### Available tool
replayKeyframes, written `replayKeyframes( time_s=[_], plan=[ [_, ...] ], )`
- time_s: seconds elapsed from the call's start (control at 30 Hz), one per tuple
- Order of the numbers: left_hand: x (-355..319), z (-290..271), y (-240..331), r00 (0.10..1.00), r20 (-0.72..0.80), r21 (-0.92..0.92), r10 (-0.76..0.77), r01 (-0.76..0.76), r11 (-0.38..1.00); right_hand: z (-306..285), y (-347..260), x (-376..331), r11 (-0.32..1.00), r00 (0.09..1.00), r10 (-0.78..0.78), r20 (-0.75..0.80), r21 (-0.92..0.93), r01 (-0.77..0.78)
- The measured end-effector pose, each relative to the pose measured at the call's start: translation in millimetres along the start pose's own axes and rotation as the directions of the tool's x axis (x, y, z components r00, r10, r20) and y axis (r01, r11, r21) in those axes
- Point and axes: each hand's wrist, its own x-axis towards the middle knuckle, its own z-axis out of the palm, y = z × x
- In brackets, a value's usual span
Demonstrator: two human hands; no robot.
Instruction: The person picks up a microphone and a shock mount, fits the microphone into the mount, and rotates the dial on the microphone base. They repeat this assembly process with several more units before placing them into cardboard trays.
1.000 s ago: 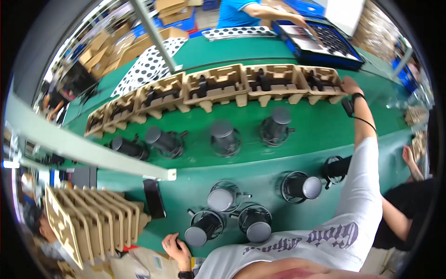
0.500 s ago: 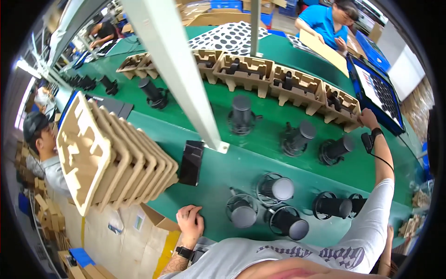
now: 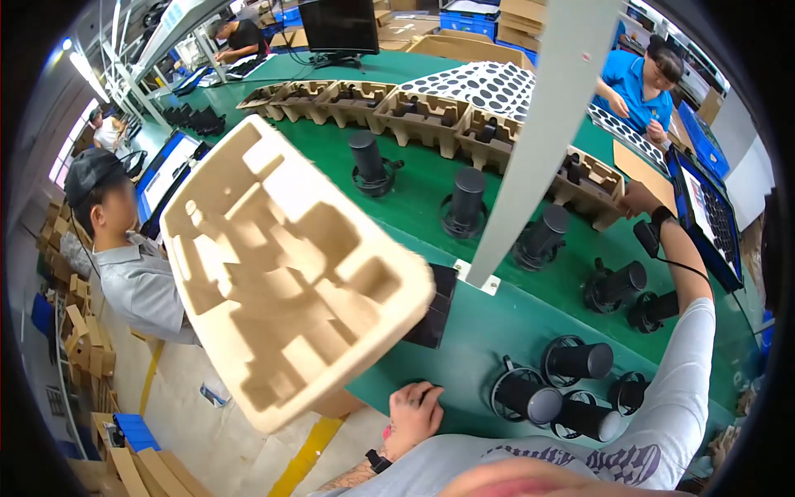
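Note:
My right hand (image 3: 643, 200) reaches far forward with its fingers closed on the end of a brown moulded-pulp tray (image 3: 590, 197), the nearest in a row along the green bench. Black parts sit in that tray. My left hand (image 3: 416, 412) rests at the bench's near edge, fingers loosely bent and apart, holding nothing. Right of it stand black cylinders in ring-shaped mounts (image 3: 530, 398), which look like microphones. More of them, such as one black cylinder (image 3: 468, 195), stand along the bench. A large stacked pulp tray (image 3: 290, 273) fills the left, hiding the trays beneath it.
A white post (image 3: 538, 141) rises from the bench, with a flat black object (image 3: 432, 311) beside its foot. A blue-framed tray (image 3: 704, 215) lies at the far right. One co-worker (image 3: 638, 91) sits opposite; another person (image 3: 124, 240) is at the left. A monitor (image 3: 339, 29) stands behind.
The view has shifted, so the bench things sit farther right and the tray stack shows more from above. My right hand stays at the tray's end; my left hand stays at the edge.

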Motion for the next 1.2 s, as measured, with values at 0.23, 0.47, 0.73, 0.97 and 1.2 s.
replayKeyframes(
  time_s=[0.23,0.47,0.73,0.97,1.2],
  plan=[
    [-25,42,64,0.999,-0.012,-0.096,0.030,-0.031,0.995,1,28,66,0.997,0.994,-0.052,0.100,-0.044,0.056],
    [-36,85,137,0.999,-0.022,-0.102,0.041,-0.043,0.994,-5,17,74,0.983,0.978,-0.181,0.104,0.012,0.181],
    [-57,147,221,0.996,-0.050,-0.068,0.069,-0.073,0.995,19,-33,63,0.931,0.928,-0.366,0.070,0.026,0.365],
    [-34,113,197,0.997,-0.049,-0.107,0.051,-0.056,0.993,-16,-87,49,0.939,0.936,-0.344,0.078,-0.008,0.345],
    [21,-8,51,0.988,0.008,-0.075,0.154,-0.153,0.985,-75,-191,12,0.952,0.965,-0.228,0.127,-0.177,0.249]
  ],
)
